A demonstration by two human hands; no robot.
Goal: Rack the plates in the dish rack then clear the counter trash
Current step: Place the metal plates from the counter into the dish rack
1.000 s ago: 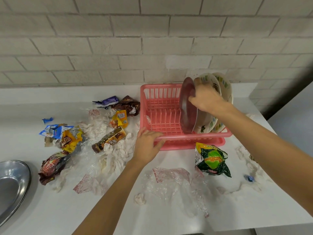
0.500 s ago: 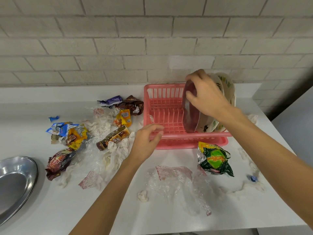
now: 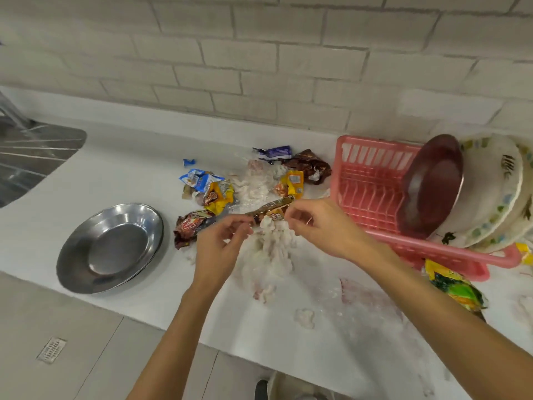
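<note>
A left hand (image 3: pixel 222 241) and right hand (image 3: pixel 320 226), fingers curled, meet a brown-gold wrapper (image 3: pixel 272 207) mid-table (image 3: pixel 129 174), beside the dish rack (image 3: pixel 360 157) holding plates (image 3: pixel 490 192); whether they pinch it is unclear.

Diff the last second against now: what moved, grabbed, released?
Right hand let go of the dark red plate, now leaning in the pink rack, and moved left; left hand came off the rack's rim. Both now reach the brown wrapper; grip unclear. Steel plate and white plates stayed put.
</note>
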